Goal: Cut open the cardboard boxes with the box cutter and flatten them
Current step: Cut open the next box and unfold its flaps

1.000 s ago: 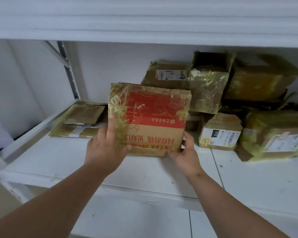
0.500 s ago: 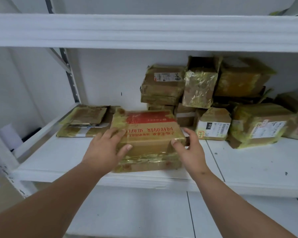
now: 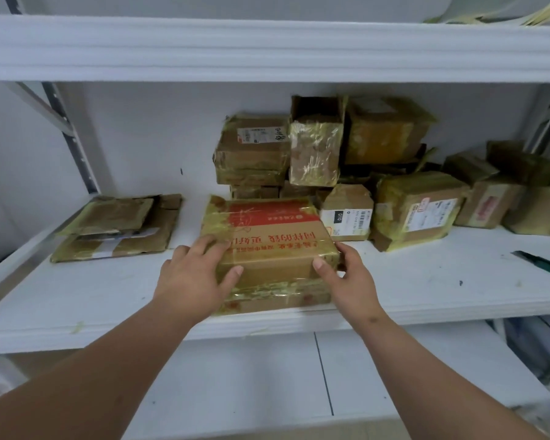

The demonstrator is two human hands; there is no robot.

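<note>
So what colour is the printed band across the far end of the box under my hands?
Red, with brown cardboard below it, in the head view.

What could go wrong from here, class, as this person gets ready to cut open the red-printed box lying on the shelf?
1. The red-printed box lies close to the shelf front edge; pressing or cutting could push it off.
2. The box cutter lies far right, near the edge; a blind reach might knock it off.
3. Thick yellow tape wraps the box, so a blade may snag and slip towards the left hand or right hand.
</note>
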